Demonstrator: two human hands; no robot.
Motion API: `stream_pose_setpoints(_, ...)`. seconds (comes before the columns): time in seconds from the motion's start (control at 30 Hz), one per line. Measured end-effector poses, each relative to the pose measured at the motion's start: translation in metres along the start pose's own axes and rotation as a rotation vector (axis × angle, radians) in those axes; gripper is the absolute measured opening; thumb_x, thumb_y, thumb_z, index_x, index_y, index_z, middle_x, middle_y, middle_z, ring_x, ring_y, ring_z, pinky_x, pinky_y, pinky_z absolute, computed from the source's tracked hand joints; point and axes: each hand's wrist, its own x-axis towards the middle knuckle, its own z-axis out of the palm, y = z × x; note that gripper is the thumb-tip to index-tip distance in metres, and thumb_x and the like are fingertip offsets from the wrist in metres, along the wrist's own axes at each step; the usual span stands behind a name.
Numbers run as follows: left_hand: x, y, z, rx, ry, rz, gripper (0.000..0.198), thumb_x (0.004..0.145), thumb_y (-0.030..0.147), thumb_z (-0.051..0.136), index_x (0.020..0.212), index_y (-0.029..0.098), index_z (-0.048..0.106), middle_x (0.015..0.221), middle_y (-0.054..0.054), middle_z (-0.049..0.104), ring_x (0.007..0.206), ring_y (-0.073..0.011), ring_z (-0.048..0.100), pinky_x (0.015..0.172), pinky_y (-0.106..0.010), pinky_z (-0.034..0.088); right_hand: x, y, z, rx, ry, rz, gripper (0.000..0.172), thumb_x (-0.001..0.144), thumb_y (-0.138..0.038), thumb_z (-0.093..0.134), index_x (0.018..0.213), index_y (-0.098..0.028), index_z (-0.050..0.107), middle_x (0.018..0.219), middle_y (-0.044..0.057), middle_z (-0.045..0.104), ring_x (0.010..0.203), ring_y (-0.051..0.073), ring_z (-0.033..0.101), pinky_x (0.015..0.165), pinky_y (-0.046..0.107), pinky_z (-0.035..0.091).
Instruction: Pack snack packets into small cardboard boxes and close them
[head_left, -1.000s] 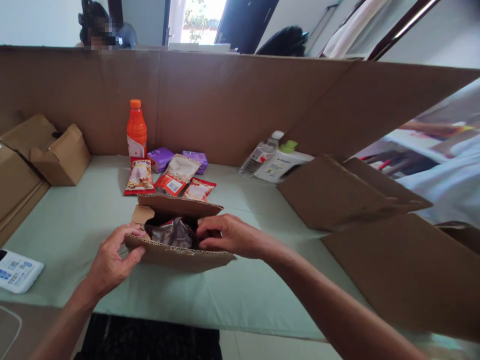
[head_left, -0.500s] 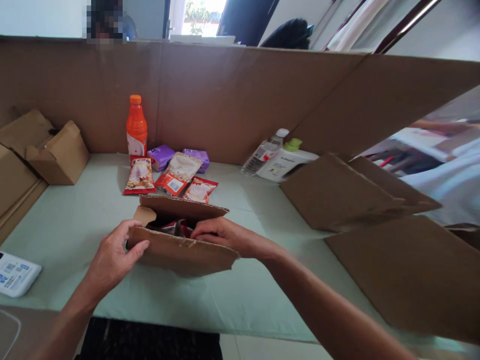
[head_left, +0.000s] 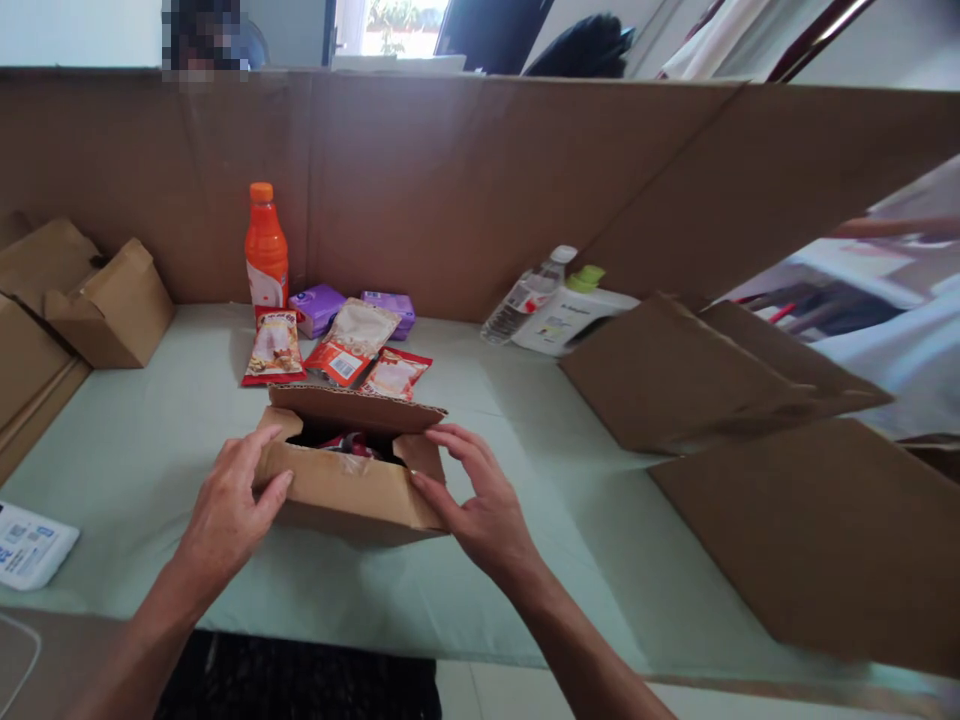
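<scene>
Nearest to the camera we see the left hand and the right hand, each at one end of a small cardboard box; the left hand grasps the left end, thumb on the front flap and fingers around the side; the right hand grasps the right end, thumb at the front corner and fingers spread over the side flap. The box stands on the green table cover, in the middle and close to the near edge; its front flap is folded inward, the rear flap stands half raised, and through the gap we see dark and red packets inside. At the far left edge lies a white printed device, well apart from the box; on the right lies a big flat cardboard sheet, and behind it a folded cardboard piece.

Just behind the box lie three snack packets, then two purple packs and an upright orange bottle; more to the right a clear water bottle lies tilted beside a white bottle with a green cap. On the left stand small brown boxes; a tall cardboard wall closes the table at the back.
</scene>
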Motion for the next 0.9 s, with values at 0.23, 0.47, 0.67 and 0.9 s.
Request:
stream_pose_setpoints(0.23, 0.002, -0.014, 0.003, 0.042, 0.001, 0.031, 0.065, 0.093, 0.032, 0.058, 0.153, 0.023, 0.036, 0.162, -0.017, 0.034, 0.15, -0.0331, 0.034, 0.121, -0.057, 0.033, 0.014, 0.002, 0.001, -0.028, -0.081, 0.057, 0.09, 0.089, -0.047, 0.07, 0.161, -0.024, 0.02, 0.158, 0.019, 0.04, 0.143, 0.036, 0.043, 0.112, 0.058, 0.042)
stream_pose_setpoints(0.47, 0.014, -0.026, -0.002, -0.052, -0.159, 0.041, 0.055, 0.088, 0.036, 0.062, 0.142, 0.023, 0.053, 0.164, -0.014, 0.035, 0.154, -0.0336, 0.028, 0.123, -0.058, 0.027, 0.016, 0.002, -0.011, 0.117, -0.321, -0.158, 0.029, 0.101, -0.04, 0.053, 0.117, -0.023, 0.07, 0.122, 0.013, 0.07, 0.123, 0.03, 0.06, 0.106, 0.052, 0.046)
stream_pose_setpoints(0.67, 0.0, -0.033, 0.008, -0.255, -0.178, -0.072, 0.04, 0.092, 0.04, 0.055, 0.125, 0.021, 0.065, 0.163, -0.017, 0.035, 0.152, -0.0345, 0.032, 0.121, -0.059, 0.031, -0.021, 0.006, -0.009, 0.045, -0.37, -0.046, 0.065, 0.093, -0.062, 0.058, 0.147, -0.026, 0.053, 0.167, 0.015, 0.022, 0.151, 0.038, 0.03, 0.114, 0.056, 0.041)
stream_pose_setpoints(0.9, -0.023, -0.043, 0.012, -0.353, -0.25, -0.022, 0.075, 0.071, 0.027, 0.077, 0.141, 0.024, 0.053, 0.163, -0.017, 0.035, 0.153, -0.0352, 0.03, 0.121, -0.058, 0.031, -0.044, 0.017, -0.004, -0.01, -0.362, 0.022, 0.061, 0.094, -0.049, 0.06, 0.152, -0.037, 0.045, 0.165, 0.01, 0.031, 0.15, 0.037, 0.034, 0.108, 0.055, 0.05)
